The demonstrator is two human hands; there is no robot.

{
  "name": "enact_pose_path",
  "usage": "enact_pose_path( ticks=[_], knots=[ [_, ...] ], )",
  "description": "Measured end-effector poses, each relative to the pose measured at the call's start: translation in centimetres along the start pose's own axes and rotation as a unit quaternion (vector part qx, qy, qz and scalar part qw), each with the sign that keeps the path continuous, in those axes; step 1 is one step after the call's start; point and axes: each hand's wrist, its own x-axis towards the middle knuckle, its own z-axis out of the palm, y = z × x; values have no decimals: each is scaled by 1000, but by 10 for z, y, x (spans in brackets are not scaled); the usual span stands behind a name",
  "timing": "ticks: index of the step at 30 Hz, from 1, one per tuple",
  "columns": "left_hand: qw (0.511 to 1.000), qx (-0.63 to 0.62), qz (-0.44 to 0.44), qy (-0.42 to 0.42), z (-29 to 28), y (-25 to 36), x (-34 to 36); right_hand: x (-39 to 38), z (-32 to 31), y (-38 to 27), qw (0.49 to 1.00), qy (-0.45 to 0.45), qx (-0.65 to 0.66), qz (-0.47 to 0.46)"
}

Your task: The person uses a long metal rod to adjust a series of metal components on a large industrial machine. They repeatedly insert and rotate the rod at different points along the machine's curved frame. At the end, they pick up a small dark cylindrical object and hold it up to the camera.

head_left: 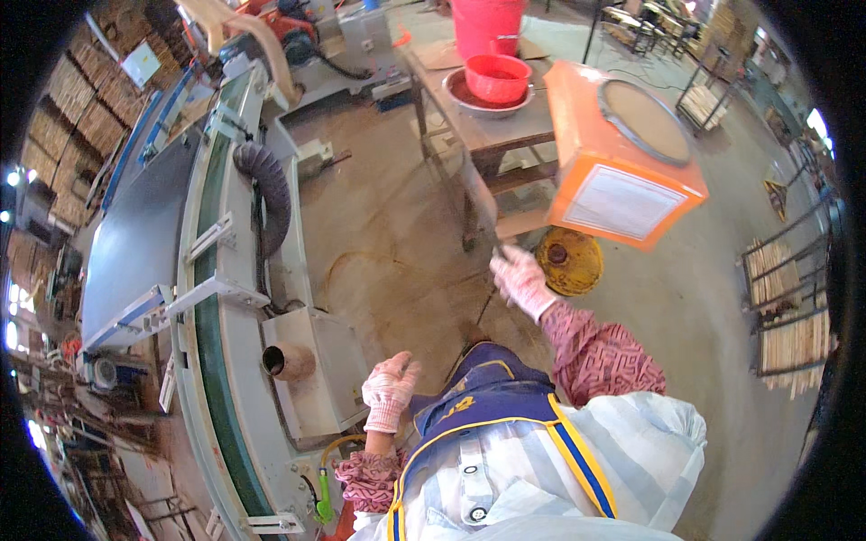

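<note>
My right hand, in a pale pink-and-white work glove, is closed on a thin, flat, greyish blade-like tool. The tool slants up and away beside the wooden table; motion blurs it, and its exact kind is hard to make out. Below and to the left, my left hand wears a matching glove. Its fingers are loosely curled together with nothing visible in them, near the grey metal box of the machine. A round yellow stained lid or bucket lies on the floor just right of my right hand.
Along the left runs a long machine with a green belt, a dark panel and a ribbed black hose. The wooden table carries a red bowl in a metal basin. An orange box stands beside it. Racks of wood strips stand at right.
</note>
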Motion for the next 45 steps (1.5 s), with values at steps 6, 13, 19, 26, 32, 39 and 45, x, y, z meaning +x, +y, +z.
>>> enact_pose_path(
  ticks=[6,13,19,26,32,39,45],
  knots=[
    [978,-33,-204,-13,23,-21,32,163,-16,-81,1000,21,11,12],
    [966,-102,-237,5,14,29,100,338,-80,-136,993,-38,85,-76],
    [983,-40,-167,71,1,57,142,329,-54,-186,838,212,-402,-303],
    [959,-26,-244,145,5,24,156,260,44,-36,957,-150,-19,-249],
    [755,-139,-525,367,4,-57,89,169,100,-2,870,-422,-219,-128],
    [731,-205,-585,287,-31,-171,71,136,185,-17,832,-413,-313,-200],
    [764,-166,-440,443,-23,-222,113,68,237,-47,788,-453,-369,-194]
  ],
)
